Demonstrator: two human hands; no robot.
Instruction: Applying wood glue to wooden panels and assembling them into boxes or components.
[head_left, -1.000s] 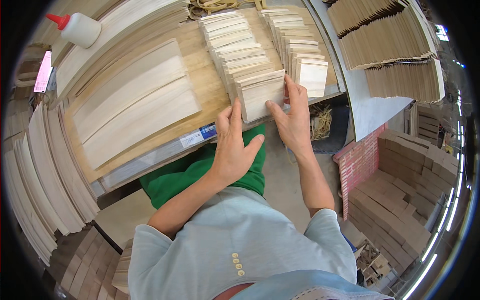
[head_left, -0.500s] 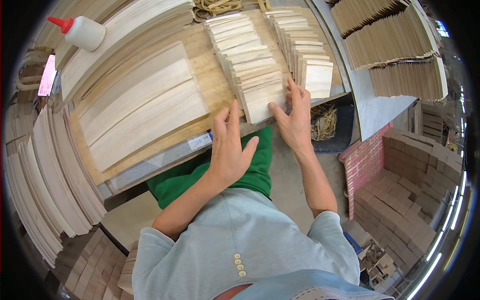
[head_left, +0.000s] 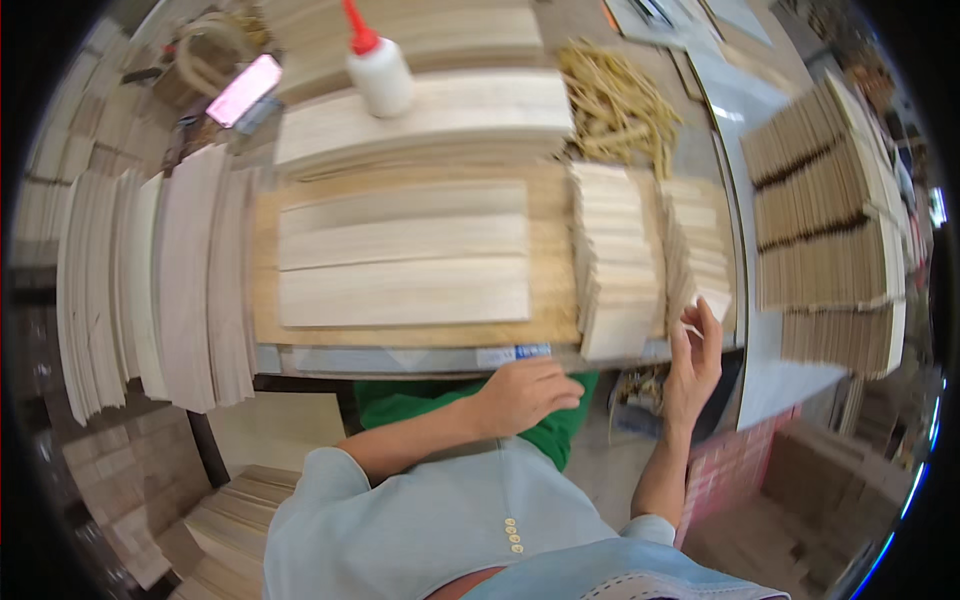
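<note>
My right hand [head_left: 696,362] reaches up to the near end of the right-hand row of small thin wooden boards [head_left: 695,235]. Its thumb and fingers are bent and a little apart, with the fingertips over the pale end board; whether they touch it I cannot tell. Just left of it runs a second overlapping row of small boards [head_left: 617,255]. In front of the table edge hangs my left hand [head_left: 528,393], blurred, fingers loosely bent, nothing seen in it. Long pale planks [head_left: 403,257] lie side by side on the wooden work board [head_left: 552,235].
Behind the planks, a white glue bottle with red tip [head_left: 383,80] stands on stacked boards [head_left: 470,115]. Tan bands [head_left: 622,105] lie heaped beside it. Tall boards [head_left: 195,280] stand left; stacked small boards [head_left: 830,240] stand right. A lit phone [head_left: 245,90] is far left.
The view has swung left. My right hand has moved from the left row of small boards to the right row. My left hand has drawn back from the row, its fingers less spread.
</note>
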